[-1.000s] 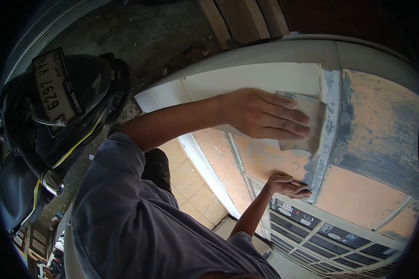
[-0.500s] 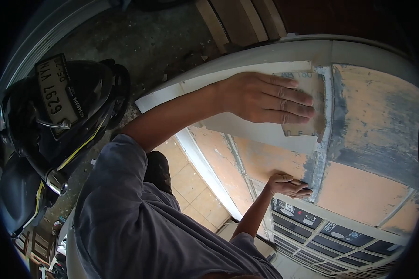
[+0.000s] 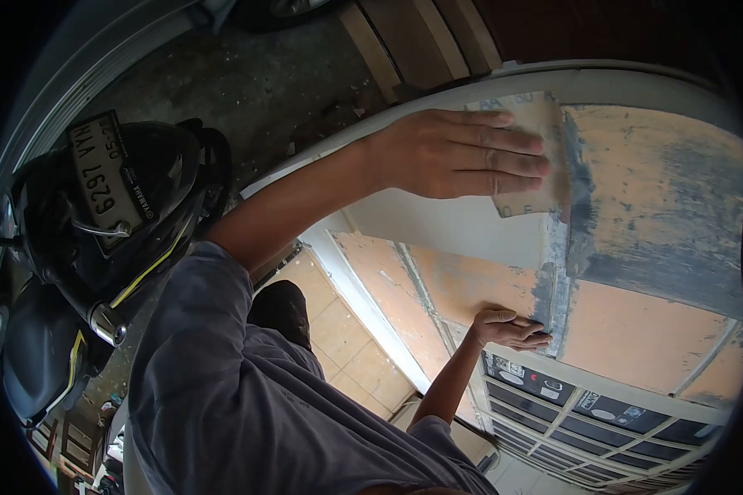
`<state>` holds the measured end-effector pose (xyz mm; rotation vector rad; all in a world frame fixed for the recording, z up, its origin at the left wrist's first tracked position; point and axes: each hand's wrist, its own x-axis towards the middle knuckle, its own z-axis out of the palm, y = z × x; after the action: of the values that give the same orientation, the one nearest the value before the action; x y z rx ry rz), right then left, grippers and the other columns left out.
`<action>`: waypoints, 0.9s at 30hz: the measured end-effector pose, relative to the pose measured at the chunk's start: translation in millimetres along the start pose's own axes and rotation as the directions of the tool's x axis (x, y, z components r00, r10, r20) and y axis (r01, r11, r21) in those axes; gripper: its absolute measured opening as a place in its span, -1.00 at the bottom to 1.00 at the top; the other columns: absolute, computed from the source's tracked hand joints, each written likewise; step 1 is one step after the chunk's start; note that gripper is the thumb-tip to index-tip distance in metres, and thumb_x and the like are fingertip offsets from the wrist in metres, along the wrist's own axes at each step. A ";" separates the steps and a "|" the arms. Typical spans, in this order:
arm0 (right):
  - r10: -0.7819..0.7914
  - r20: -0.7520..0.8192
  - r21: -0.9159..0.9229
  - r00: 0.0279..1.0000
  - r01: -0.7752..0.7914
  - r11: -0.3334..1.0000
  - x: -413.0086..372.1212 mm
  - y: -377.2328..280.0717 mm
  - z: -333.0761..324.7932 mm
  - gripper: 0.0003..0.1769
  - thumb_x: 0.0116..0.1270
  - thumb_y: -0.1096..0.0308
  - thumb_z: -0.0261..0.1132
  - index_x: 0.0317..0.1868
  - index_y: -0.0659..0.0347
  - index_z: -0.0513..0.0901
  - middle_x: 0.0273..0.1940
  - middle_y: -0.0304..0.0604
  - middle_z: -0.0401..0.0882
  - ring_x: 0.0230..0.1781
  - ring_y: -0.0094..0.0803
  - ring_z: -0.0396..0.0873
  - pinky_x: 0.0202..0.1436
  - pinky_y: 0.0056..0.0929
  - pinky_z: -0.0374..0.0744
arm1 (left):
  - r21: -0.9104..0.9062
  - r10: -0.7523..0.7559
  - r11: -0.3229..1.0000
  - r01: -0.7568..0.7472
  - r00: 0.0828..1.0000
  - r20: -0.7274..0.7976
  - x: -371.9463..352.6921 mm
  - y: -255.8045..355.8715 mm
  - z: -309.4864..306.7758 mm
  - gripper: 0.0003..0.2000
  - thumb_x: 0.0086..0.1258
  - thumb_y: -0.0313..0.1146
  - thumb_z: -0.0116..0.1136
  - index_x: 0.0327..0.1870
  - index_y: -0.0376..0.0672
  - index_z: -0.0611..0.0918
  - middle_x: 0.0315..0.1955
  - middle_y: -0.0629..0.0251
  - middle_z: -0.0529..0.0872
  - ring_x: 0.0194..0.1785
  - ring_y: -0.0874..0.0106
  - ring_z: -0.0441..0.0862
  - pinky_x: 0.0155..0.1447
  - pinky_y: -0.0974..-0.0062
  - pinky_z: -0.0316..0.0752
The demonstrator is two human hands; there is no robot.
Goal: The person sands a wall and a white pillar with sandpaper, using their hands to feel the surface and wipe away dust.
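Note:
My left hand (image 3: 462, 157) is stretched across the image with its fingers flat on a tan sheet of sandpaper (image 3: 545, 186), holding it against the painted surface. The sheet has printed marks and lies over the white strip beside a grey seam. My thumb is hidden. Lower down, my right hand (image 3: 508, 328) rests with fingers extended on the peach panel (image 3: 462, 276), close to the seam (image 3: 560, 289), and holds nothing. Dark grey streaks cover much of the peach panel (image 3: 652, 157) right of the sandpaper.
A black motorcycle (image 3: 149, 181) with a licence plate (image 3: 107, 177) stands at the left. A grid of dark panes (image 3: 553, 404) with stickers lies below my right hand. Tan boards (image 3: 421, 49) are at the top. Floor tiles (image 3: 338, 322) show beside my leg.
My left hand has shifted slightly upward with the sandpaper, uncovering more of the white surface below it. My right hand stays at the same spot. The view has tilted a little.

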<state>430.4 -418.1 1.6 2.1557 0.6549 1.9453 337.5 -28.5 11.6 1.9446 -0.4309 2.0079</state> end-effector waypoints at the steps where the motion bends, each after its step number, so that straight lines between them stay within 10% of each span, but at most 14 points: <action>1: -0.005 -0.006 -0.001 1.000 0.005 1.000 0.9 0.7 -0.4 -0.31 0.44 0.05 -0.15 0.42 0.35 0.09 0.44 0.34 -0.07 0.48 0.27 -0.12 0.41 0.26 -0.06 | 0.002 -0.001 1.000 0.001 1.000 0.005 -2.0 -0.3 -1.1 -0.74 0.32 -0.35 0.13 0.01 0.04 0.69 0.14 0.50 0.62 0.28 0.46 0.48 0.41 0.37 0.33; 8: 0.015 -0.023 0.002 1.000 -0.015 1.000 -0.1 -2.8 0.6 -0.32 0.43 0.08 -0.14 0.41 0.38 0.09 0.44 0.35 -0.07 0.48 0.26 -0.11 0.41 0.28 -0.03 | 0.075 -0.177 0.984 0.165 0.958 0.226 -156.0 22.6 -20.5 -0.74 0.29 -0.34 0.14 -0.02 0.14 0.69 0.07 0.61 0.66 0.26 0.55 0.49 0.45 0.41 0.29; 15: -0.013 -0.028 0.009 1.000 0.013 1.000 2.1 -0.8 -2.8 -0.32 0.44 0.07 -0.13 0.43 0.34 0.09 0.44 0.35 -0.06 0.48 0.25 -0.10 0.43 0.26 -0.09 | -0.094 -0.018 0.995 0.024 0.997 0.071 -6.4 53.1 21.5 -0.67 0.33 -0.32 0.11 0.13 0.07 0.62 0.23 0.54 0.54 0.33 0.60 0.40 0.50 0.51 0.15; 21: -0.003 -0.021 0.036 1.000 0.004 0.999 1.5 -0.5 -1.2 -0.31 0.45 0.06 -0.12 0.42 0.37 0.08 0.43 0.35 -0.04 0.48 0.25 -0.10 0.44 0.26 -0.10 | -0.063 0.006 0.998 0.012 0.961 0.277 -158.0 48.7 0.5 -0.75 0.30 -0.28 0.15 -0.01 0.17 0.67 0.02 0.67 0.68 0.14 0.67 0.56 0.38 0.54 0.32; 23: 0.006 -0.027 0.036 1.000 -0.005 0.999 2.0 -4.3 3.3 -0.31 0.44 0.06 -0.13 0.43 0.36 0.07 0.43 0.35 -0.05 0.48 0.25 -0.11 0.44 0.26 -0.10 | -0.006 -0.047 0.999 0.052 0.933 0.357 -162.7 52.7 -16.7 -0.94 0.25 -0.28 0.22 -0.36 0.18 0.71 -0.25 0.70 0.75 -0.02 0.64 0.66 0.36 0.49 0.31; 27: -0.021 0.003 0.013 1.000 0.021 1.000 1.8 -1.4 -1.9 -0.30 0.44 0.05 -0.14 0.44 0.34 0.04 0.44 0.32 -0.08 0.49 0.25 -0.13 0.43 0.26 -0.07 | -0.029 -0.035 0.999 0.044 0.966 0.256 -138.0 56.5 2.0 -0.82 0.26 -0.28 0.21 -0.13 0.17 0.70 -0.09 0.67 0.71 0.08 0.64 0.60 0.36 0.51 0.32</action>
<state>428.4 -416.4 3.0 2.1501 0.6883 1.9327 319.3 -82.6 -126.2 2.1813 -0.4790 1.7197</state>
